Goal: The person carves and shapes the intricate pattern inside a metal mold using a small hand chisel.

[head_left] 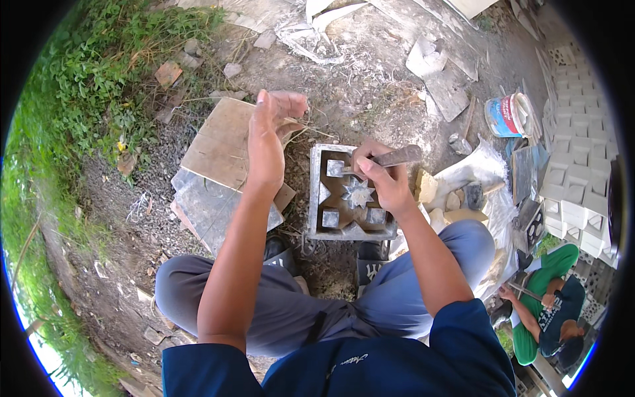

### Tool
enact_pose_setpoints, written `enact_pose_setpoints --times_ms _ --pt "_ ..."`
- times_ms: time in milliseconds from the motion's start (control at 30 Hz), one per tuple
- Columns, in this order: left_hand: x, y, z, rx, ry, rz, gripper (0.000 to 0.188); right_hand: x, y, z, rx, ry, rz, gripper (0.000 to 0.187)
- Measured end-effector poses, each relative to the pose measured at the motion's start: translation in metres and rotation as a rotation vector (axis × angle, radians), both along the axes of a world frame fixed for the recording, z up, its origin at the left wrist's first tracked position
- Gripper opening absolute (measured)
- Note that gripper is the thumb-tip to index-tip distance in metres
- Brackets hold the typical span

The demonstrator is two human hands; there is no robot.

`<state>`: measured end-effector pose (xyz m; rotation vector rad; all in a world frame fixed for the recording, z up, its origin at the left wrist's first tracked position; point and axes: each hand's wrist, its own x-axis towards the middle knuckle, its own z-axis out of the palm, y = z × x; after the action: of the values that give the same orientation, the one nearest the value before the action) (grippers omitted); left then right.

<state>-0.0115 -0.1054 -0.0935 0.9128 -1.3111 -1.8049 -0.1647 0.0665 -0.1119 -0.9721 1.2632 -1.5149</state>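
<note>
1. Dark blue shirt, nearest, along the lower edge.
2. Left hand: grip released, fingers extended, raised over the right edge of a tan slab.
3. Square grey mould on the ground, just beyond the feet.
4. Right hand: grip clenched around a brown flat tool, at the mould's upper right corner.
5. Bucket toward the ground's right edge.

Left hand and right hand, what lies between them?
The head view shows dirt, then part of the grey square frame, between left hand and right hand.
</note>
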Motion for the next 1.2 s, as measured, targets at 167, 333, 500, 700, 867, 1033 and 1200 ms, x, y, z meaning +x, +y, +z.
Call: enact_pose_setpoints --times_ms 167,333,500,700,867,1033,1200 --pt "0.0 0.02 -0.055 0.011 -0.391 -0.005 0.055 0.004 0.0 -0.016 -0.16 -0.19 0.015 0.026" --pt "0.003 0.032 -0.084 -0.351 -0.613 -0.082 0.04 0.017 0.003 -0.007 -0.094 -0.142 -0.073 0.028" --pt "0.003 0.043 -0.13 -0.487 -0.692 -0.091 0.039 0.021 0.012 -0.013 -0.075 -0.157 -0.085 0.028" --pt "-0.004 0.069 -0.159 -0.474 -0.593 -0.185 0.043 0.025 0.021 0.001 0.049 0.026 -0.189 0.039" --pt "-0.016 0.078 -0.149 -0.271 -0.501 -0.127 0.044 0.032 0.029 0.015 0.028 0.077 -0.226 0.047" --pt "-0.012 0.073 -0.161 -0.214 -0.432 -0.136 0.047 0.062 0.019 0.011 -0.044 0.294 -0.39 0.047" --pt "-0.014 0.075 -0.166 -0.21 -0.4 -0.104 0.05 0.065 0.023 0.002 -0.243 0.282 -0.476 0.043"
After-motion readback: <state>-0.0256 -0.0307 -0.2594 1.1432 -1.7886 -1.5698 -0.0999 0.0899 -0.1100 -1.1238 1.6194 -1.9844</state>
